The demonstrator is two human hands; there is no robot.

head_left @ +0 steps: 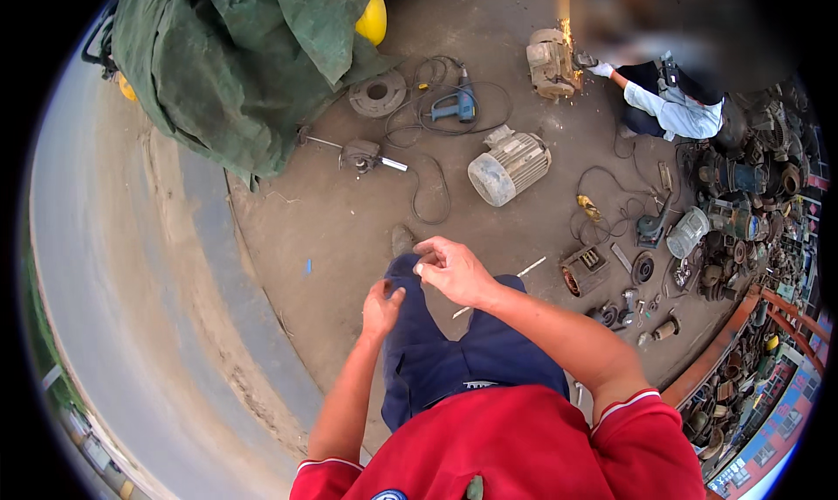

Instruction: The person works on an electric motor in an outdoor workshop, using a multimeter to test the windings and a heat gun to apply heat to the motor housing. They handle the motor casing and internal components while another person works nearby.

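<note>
Along the left side of the dirt ground [340,238], a green tarpaulin [218,72] covers a heap towards the far left corner; a small blue scrap [308,266] lies nearer, close to the left edge. Right of the tarpaulin are a dark tool with a rod through it [358,155] and, farther off, a round metal disc [378,95].

The left hand [382,308] hovers beside the left knee of the dark blue trousers [415,334], fingers loosely curled and partly open, apparently holding nothing. A blue power tool [454,106] lies beyond, among its looping cord. The right hand [452,271] is above the gap between the knees, fingers bent and thumb near the index; whether anything small is pinched there I cannot tell.

Beyond it, mid-ground, a grey finned motor [511,166] rests on its side. Farther right, at the far edge, a co-worker's gloved hand [601,68] works at a rusty motor housing [552,64], with sparks flying. Nearer sits an open-topped metal box [585,270]; a dense pile of metal parts [742,203] lines the right edge.
</note>
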